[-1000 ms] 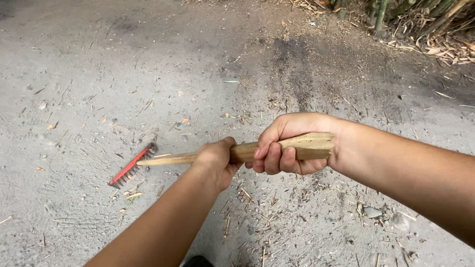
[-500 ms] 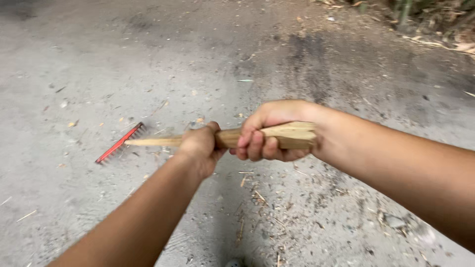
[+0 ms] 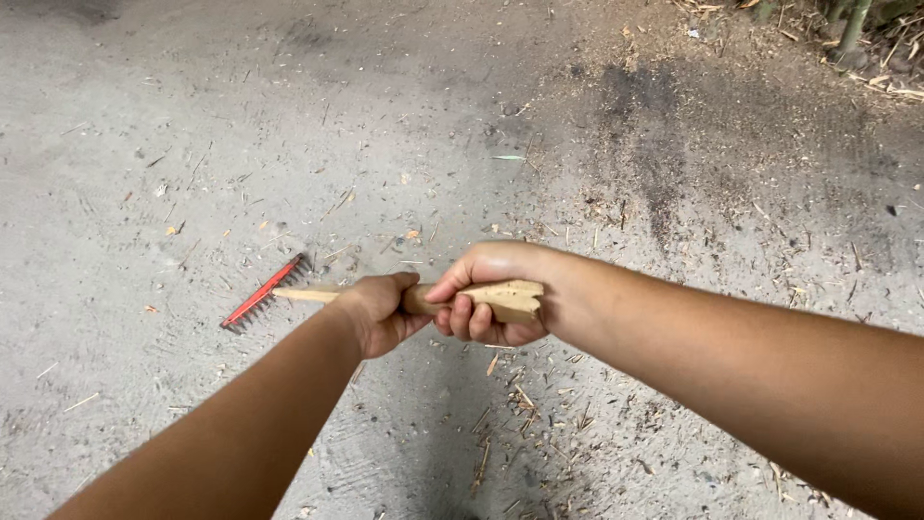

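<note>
Hands grip one wooden handle (image 3: 318, 294): the left hand (image 3: 377, 313) is clenched around it further down, the right hand (image 3: 486, 300) is clenched at its split top end, the two nearly touching. The handle runs out to a red rake head (image 3: 262, 292), teeth down on the dusty ground (image 3: 192, 144), well ahead and to the left. Straw bits (image 3: 500, 385) lie scattered below the hands. Raking well probably means keeping the teeth flat and drawing with even, light pressure so debris gathers rather than skips.

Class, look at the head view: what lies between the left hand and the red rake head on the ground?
In the head view, only the bare wooden handle spans from the left hand to the red rake head.
</note>
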